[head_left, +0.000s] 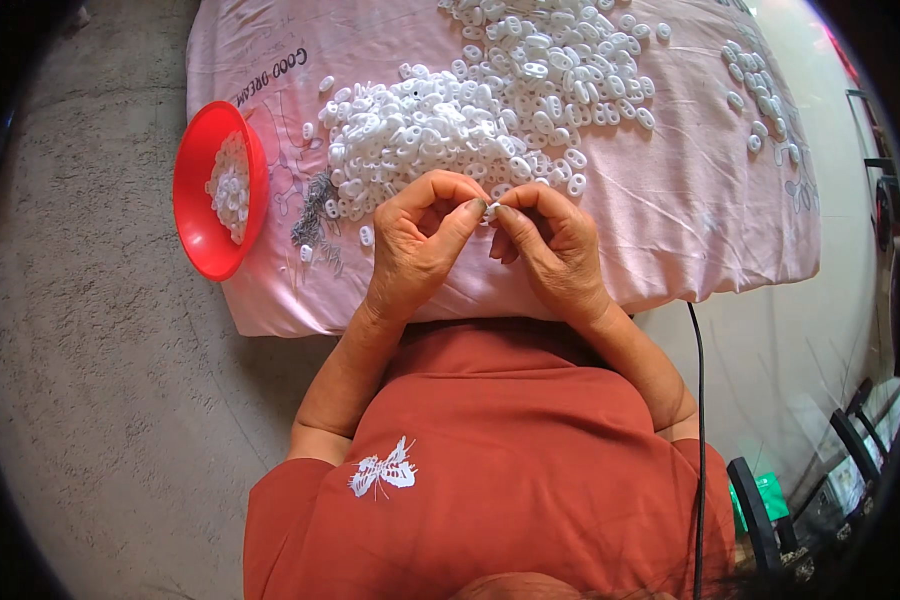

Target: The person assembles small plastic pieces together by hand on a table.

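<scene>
Over the near edge of a pink cloth (pixel 710 200), the left hand (pixel 420 245) and right hand (pixel 550 245) meet fingertip to fingertip, both pinched narrow on one small white plastic piece (pixel 490 210) held between them. Just beyond lies a heap of white pieces (pixel 480 110). At the cloth's left edge a red bowl (pixel 195 215) holds more of them
</scene>
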